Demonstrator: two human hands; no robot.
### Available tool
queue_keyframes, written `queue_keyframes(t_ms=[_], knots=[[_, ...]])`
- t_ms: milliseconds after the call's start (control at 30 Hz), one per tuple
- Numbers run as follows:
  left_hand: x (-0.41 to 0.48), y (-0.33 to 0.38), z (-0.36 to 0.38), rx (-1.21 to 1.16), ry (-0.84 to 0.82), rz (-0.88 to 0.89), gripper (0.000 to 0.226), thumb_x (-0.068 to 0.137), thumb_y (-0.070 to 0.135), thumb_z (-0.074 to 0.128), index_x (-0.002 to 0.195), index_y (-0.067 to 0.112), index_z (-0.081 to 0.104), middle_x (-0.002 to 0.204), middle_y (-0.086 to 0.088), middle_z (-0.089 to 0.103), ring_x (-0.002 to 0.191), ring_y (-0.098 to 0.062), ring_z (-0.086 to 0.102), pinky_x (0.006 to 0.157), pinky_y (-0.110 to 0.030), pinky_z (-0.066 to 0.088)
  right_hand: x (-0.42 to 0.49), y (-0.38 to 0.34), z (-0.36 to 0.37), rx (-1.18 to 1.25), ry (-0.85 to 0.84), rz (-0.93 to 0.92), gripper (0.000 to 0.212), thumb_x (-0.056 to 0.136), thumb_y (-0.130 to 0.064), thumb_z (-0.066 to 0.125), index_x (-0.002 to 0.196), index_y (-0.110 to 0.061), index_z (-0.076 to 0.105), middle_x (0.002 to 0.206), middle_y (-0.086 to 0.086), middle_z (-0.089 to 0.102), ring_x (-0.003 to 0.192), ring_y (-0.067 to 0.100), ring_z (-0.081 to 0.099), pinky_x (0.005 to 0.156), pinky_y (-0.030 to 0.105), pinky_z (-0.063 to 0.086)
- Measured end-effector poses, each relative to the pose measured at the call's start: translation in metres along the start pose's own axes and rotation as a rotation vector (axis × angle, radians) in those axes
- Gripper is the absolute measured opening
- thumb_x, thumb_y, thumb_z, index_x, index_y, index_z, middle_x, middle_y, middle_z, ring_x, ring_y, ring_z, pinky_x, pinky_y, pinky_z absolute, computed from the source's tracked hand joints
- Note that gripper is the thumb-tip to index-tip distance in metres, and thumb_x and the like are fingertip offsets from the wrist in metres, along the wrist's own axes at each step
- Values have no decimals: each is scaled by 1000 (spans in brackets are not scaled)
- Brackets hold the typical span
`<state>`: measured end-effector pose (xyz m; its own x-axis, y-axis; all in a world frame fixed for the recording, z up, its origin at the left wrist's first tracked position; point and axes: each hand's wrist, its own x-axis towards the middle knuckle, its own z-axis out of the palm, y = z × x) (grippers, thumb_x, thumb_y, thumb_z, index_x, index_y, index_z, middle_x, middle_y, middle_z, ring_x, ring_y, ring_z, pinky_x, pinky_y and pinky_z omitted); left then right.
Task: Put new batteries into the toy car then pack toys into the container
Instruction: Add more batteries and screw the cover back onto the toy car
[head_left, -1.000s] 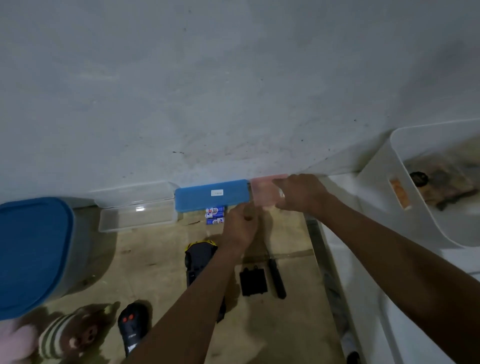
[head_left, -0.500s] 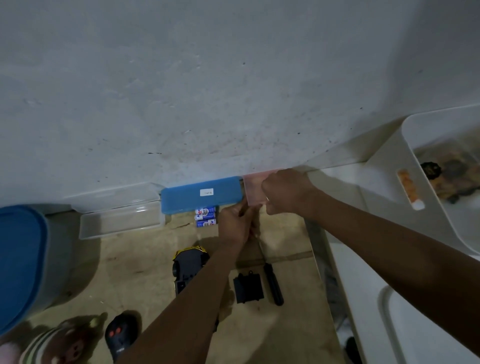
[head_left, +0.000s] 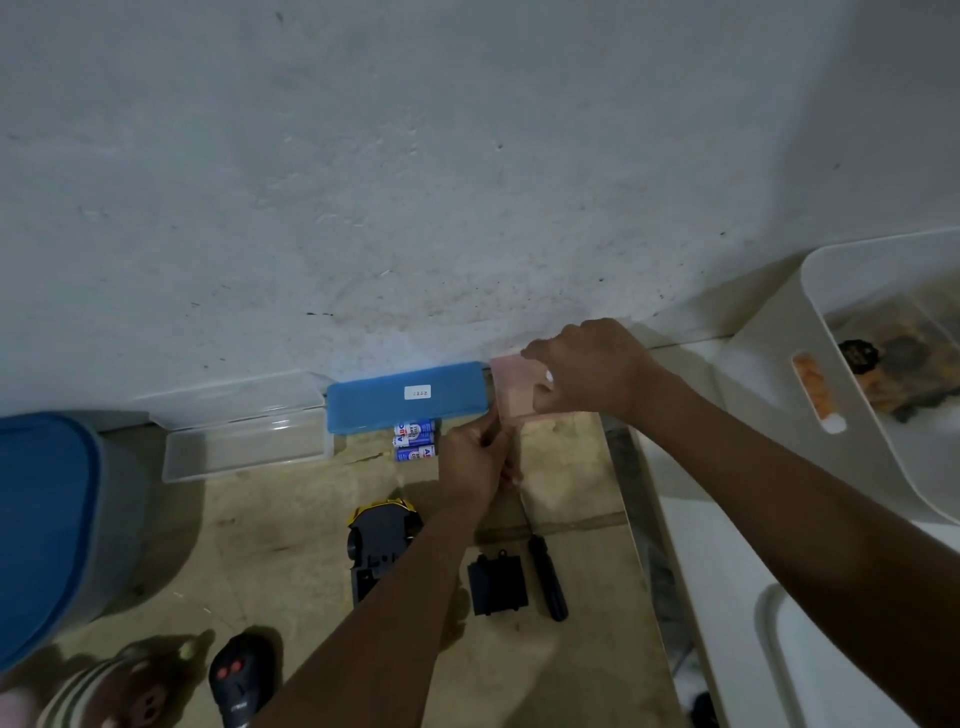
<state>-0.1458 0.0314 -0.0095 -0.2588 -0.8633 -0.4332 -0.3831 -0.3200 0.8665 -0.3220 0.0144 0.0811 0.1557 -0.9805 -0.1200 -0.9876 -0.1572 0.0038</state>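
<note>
Early stage: your overturned black-and-yellow toy car (head_left: 382, 551), lower centre, lies open; blue-and-white batteries (head_left: 413, 441) wait unloaded above it; your right hand (head_left: 592, 374) grips a pink translucent box (head_left: 511, 397), left hand (head_left: 470, 462) fingers curled, hold unclear.

Clear open case (head_left: 244, 447) beside blue case (head_left: 374, 402) — white bin (head_left: 769, 415) far right

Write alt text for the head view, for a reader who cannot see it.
The left hand and right hand grip a pink case by the wall, beside a blue case and three blue batteries. Nearer lie an upturned toy car, a black cover and a screwdriver.
</note>
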Motion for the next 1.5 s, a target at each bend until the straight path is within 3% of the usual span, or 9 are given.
queue_keyframes(t_ms=[133, 433, 567, 833, 1000, 1133, 1233, 1367, 1500], knots=[[-4, 0, -2, 8, -15, 35, 43, 93, 30, 68, 134, 27, 57, 67, -14, 73, 50, -18, 68, 55, -28, 60, -7, 2, 9, 161, 337, 135, 28, 78, -31, 69, 102, -18, 65, 65, 6, 70, 54, 31, 66, 56, 28, 47], [-1, 3, -2, 24, 5, -44, 38, 98, 30, 57, 130, 11, 64, 62, 0, 71, 45, -13, 67, 46, -18, 53, -7, -32, 52, 533, 671, 618, 23, 81, -24, 72, 68, -16, 55, 54, -1, 57, 44, 17, 53, 46, 22, 38], [-3, 6, -2, 16, -3, -39, 33, 99, 30, 56, 127, 15, 66, 61, 2, 70, 45, -12, 67, 45, -18, 53, -8, -46, 76, 741, 400, 539, 19, 86, -27, 72, 76, -16, 58, 72, -4, 63, 63, 10, 56, 58, 22, 44], [-2, 5, -2, -17, -3, -66, 32, 100, 33, 54, 107, 10, 75, 51, 3, 68, 43, -14, 67, 42, -18, 51, 7, -33, 85, 598, 43, 412, 30, 92, -36, 62, 115, -17, 67, 110, 4, 71, 98, 19, 64, 84, 28, 50], [-1, 5, -2, -33, 4, -100, 35, 99, 38, 55, 102, 11, 76, 56, -4, 71, 47, -19, 69, 44, -20, 53, -4, -25, 72, 575, 125, 318, 40, 86, -39, 69, 123, -27, 64, 115, -2, 70, 99, 12, 64, 85, 22, 51], [0, 7, -1, -81, 15, -168, 34, 101, 35, 53, 99, 9, 74, 55, -7, 70, 44, -17, 67, 44, -20, 53, -31, -29, 60, 535, 567, 398, 19, 83, -33, 66, 73, -17, 66, 66, -5, 65, 56, 8, 55, 54, 19, 43], [0, 6, -4, -115, 5, -181, 39, 104, 31, 47, 95, 2, 72, 59, -12, 71, 46, -19, 67, 46, -23, 54, -42, -36, 53, 651, 819, 636, 18, 87, -28, 65, 81, -12, 60, 77, -1, 60, 67, 11, 53, 59, 23, 40], [-3, 9, -4, -117, -2, -159, 36, 101, 38, 51, 85, 13, 71, 61, -12, 71, 51, -24, 69, 50, -27, 56, -43, -32, 80, 744, 472, 679, 29, 92, -33, 60, 117, -19, 65, 119, 1, 55, 103, 14, 58, 75, 21, 45], [0, 4, -4, -45, -45, -82, 36, 97, 37, 58, 114, 8, 72, 57, -5, 70, 48, -19, 69, 46, -21, 54, -51, -31, 102, 692, 354, 555, 43, 90, -36, 66, 129, -21, 62, 138, 5, 44, 124, 17, 46, 96, 32, 50]])
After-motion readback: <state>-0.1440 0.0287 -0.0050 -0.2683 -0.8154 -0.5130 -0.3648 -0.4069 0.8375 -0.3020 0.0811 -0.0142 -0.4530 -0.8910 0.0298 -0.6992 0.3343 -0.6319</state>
